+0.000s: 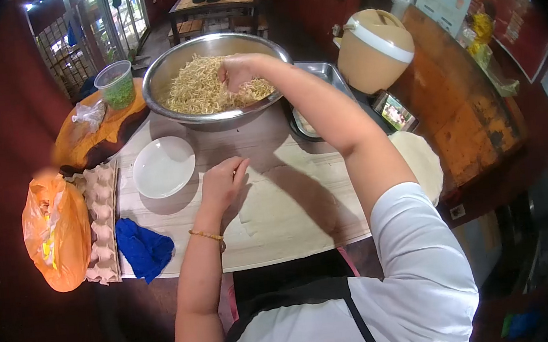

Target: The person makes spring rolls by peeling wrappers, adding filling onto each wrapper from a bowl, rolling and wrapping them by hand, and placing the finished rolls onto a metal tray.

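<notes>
And here, over the wood-patterned table, the 2 hands are well apart. The right hand is down at the far side, fingers among the pale, thin, tangled strands heaped in the wide, round, shiny metal bowl; whether those fingers are closed on a pinch of them, I cannot tell. The left hand is nearer the middle, fingers partly curled, palm side hidden, so what it may grip I cannot say.

Just left of it sits a round white plate; just right lies a thin, pale, flat sheet, the right arm's shadow across it. A round, cream-coloured, flat piece lies at the right edge, partly behind that arm.

Far left, a dark-edged wooden slab bears a clear plastic tub of chopped greens and a crumpled clear bag. Nearer, an orange plastic bag sits beside a grey-brown moulded egg tray, then a crumpled blue cloth. Over at the far right, a beige, white-banded jug stands behind a lit phone.
</notes>
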`<state>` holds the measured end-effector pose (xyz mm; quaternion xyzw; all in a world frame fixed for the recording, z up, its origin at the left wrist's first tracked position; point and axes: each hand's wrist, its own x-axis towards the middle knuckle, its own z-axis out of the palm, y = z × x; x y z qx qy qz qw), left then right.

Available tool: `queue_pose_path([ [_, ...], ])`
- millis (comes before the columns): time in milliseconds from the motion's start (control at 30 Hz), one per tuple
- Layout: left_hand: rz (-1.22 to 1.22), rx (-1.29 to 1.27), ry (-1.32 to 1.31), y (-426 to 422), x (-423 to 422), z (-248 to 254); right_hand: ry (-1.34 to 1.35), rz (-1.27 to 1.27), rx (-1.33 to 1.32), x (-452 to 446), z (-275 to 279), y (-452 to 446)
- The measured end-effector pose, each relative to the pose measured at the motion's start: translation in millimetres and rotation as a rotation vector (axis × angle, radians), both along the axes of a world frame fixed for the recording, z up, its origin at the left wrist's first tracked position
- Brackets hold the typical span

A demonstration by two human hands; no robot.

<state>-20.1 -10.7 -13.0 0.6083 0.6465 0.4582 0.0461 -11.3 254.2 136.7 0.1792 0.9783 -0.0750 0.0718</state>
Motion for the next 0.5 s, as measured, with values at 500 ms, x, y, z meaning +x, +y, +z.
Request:
queue_pose_path([
  [500, 0.014, -0.039, -0.018, 1.7, -10.1, -8.9, 0.171, 0.105, 0.068, 57.8, 89.4, -68.4],
])
